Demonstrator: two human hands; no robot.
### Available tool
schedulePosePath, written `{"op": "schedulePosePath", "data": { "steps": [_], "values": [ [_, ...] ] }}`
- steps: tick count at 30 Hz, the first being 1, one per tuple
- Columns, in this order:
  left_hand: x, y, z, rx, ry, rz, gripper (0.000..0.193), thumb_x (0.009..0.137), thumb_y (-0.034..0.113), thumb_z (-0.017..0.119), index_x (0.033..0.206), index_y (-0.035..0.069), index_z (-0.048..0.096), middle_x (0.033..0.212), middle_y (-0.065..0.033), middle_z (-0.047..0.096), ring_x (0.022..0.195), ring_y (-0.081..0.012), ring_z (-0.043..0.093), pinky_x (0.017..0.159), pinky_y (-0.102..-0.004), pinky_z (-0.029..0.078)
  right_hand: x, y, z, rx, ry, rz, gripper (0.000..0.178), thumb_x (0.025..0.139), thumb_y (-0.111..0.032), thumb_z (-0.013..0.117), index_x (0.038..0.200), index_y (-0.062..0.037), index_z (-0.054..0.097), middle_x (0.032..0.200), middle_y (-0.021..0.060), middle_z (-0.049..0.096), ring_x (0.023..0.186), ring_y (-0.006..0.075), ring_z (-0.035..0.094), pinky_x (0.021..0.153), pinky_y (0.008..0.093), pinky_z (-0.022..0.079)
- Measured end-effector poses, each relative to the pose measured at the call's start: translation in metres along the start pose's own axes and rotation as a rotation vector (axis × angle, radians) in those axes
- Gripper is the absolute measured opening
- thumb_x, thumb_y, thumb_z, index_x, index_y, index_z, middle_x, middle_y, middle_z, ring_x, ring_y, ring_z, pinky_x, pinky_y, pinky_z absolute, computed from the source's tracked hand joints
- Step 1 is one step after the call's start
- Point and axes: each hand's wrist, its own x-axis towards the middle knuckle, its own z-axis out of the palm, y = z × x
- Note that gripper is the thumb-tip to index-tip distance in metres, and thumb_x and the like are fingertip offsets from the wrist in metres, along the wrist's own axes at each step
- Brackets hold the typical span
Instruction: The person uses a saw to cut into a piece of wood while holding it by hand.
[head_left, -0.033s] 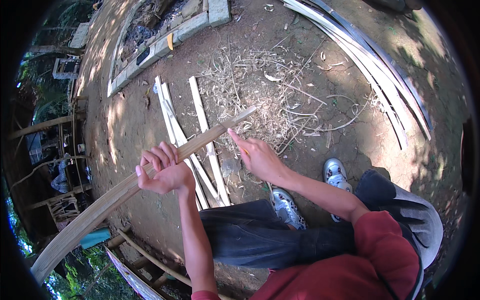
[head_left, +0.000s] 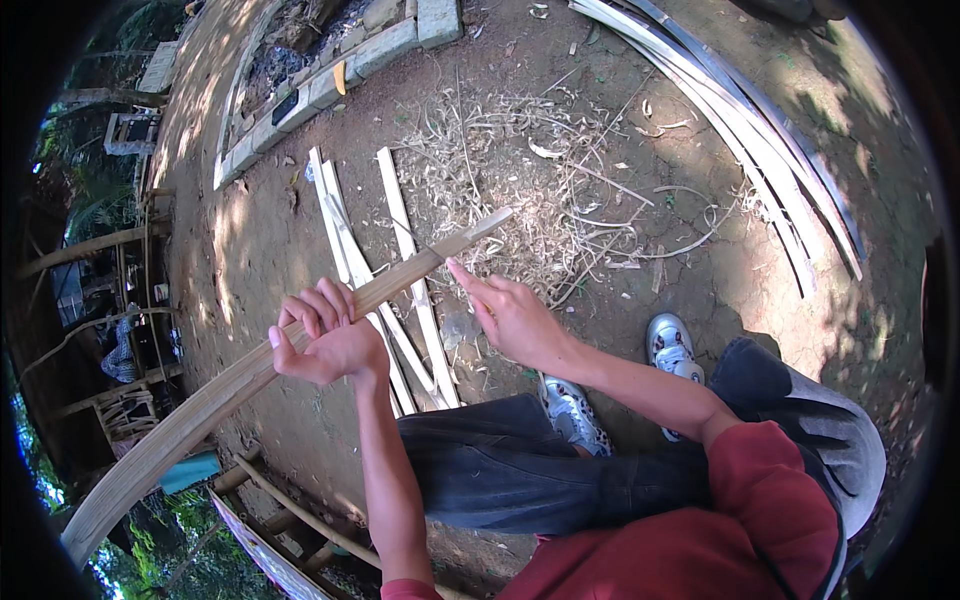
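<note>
I see the left hand (head_left: 325,345) gripping the slat (head_left: 385,290); the right hand (head_left: 517,318) seems clenched on a knife (head_left: 436,253). Overpressing could make it slip.

Left hand (head_left: 328,338) wrapped round a long wooden plank (head_left: 218,400), narrow end pointing away from me. Right hand (head_left: 515,315) holds a thin dark tool (head_left: 433,250) at the plank, grip mostly hidden. Shavings (head_left: 540,165) on the ground, pale strips (head_left: 401,208) beside them, long bundle (head_left: 725,112) upper right.
</note>
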Motion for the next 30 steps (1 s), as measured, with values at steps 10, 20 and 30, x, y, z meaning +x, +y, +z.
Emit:
{"op": "schedulePosePath", "data": {
  "steps": [10, 20, 30],
  "values": [
    [0.003, -0.002, 0.015, 0.087, 0.208, -0.032, 0.046, 0.086, 0.053, 0.043, 0.068, 0.016, 0.023, 0.056, 0.0018, 0.020, 0.049, -0.0111, 0.021, 0.047, -0.0271, 0.017, 0.014, 0.057, 0.005, -0.130, 0.018, 0.000, 0.060, 0.094, 0.000, 0.052, 0.151, -0.0101, 0.036, 0.076, 0.0144, 0.057, 0.056, 0.0198, 0.052, 0.048, 0.0310, 0.054],
    [-0.001, 0.009, 0.021, 0.197, 0.173, -0.037, 0.049, 0.087, 0.057, 0.039, 0.066, 0.016, 0.021, 0.056, 0.0014, 0.017, 0.050, -0.0126, 0.017, 0.048, -0.0286, 0.017, -0.010, -0.006, -0.007, -0.103, -0.021, -0.075, 0.066, 0.091, 0.000, 0.056, 0.153, -0.0115, 0.035, 0.081, 0.0175, 0.059, 0.056, 0.0248, 0.060, 0.052, 0.0371, 0.057],
    [0.008, 0.006, 0.008, 0.189, 0.255, -0.016, 0.047, 0.087, 0.054, 0.038, 0.067, 0.015, 0.022, 0.057, 0.0012, 0.016, 0.052, -0.0127, 0.017, 0.049, -0.0297, 0.017, 0.006, 0.024, 0.000, -0.151, -0.072, 0.030, 0.067, 0.089, 0.003, 0.056, 0.152, -0.0091, 0.036, 0.085, 0.0224, 0.061, 0.059, 0.0261, 0.059, 0.057, 0.0387, 0.057]
  ]
}}
